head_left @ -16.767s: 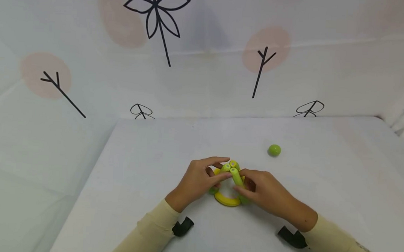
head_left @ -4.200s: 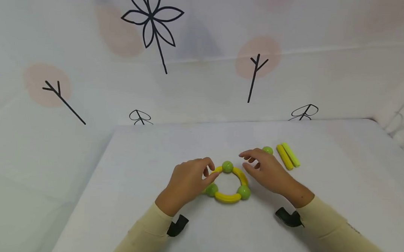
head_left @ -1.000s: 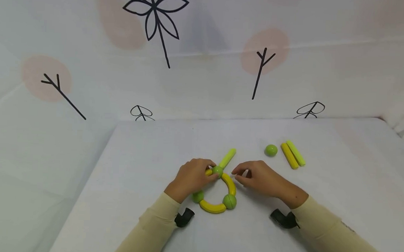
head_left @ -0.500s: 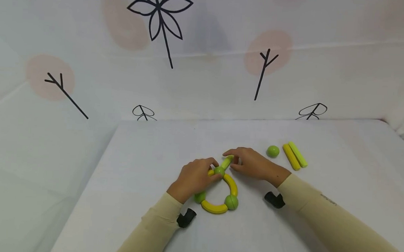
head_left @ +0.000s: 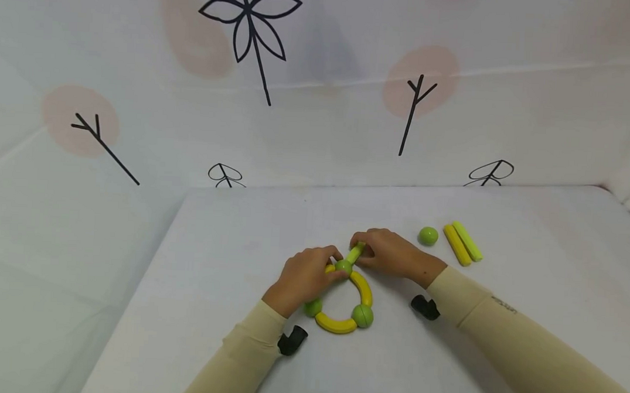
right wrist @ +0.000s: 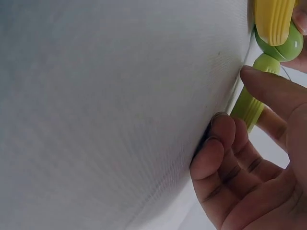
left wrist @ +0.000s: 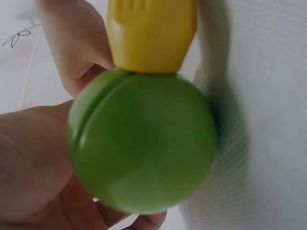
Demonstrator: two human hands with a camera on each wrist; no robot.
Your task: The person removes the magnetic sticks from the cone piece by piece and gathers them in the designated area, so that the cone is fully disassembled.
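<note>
In the head view, a ring of curved yellow rods (head_left: 336,324) and three green balls lies on the table. My left hand (head_left: 303,275) pinches the far green ball (head_left: 343,268) between thumb and fingers. A light green straight rod (head_left: 353,254) runs from that ball away from the ring. My right hand (head_left: 391,254) holds this rod near its outer end. Thumb and curled fingers stand on either side of the light green rod (right wrist: 248,108) in the right wrist view. Close to the left wrist camera, a green ball (left wrist: 144,143) meets a yellow rod (left wrist: 152,38).
A loose green ball (head_left: 428,236) lies right of my right hand. Beside it, a yellow straight rod (head_left: 458,245) and another light green rod (head_left: 467,241) lie side by side. A patterned white cloth (head_left: 318,132) hangs behind the white table (head_left: 212,245).
My right hand has moved left and away from me, from beside the ring onto the light green rod, and its fingers have closed round it. My left hand has kept hold of the far ball.
</note>
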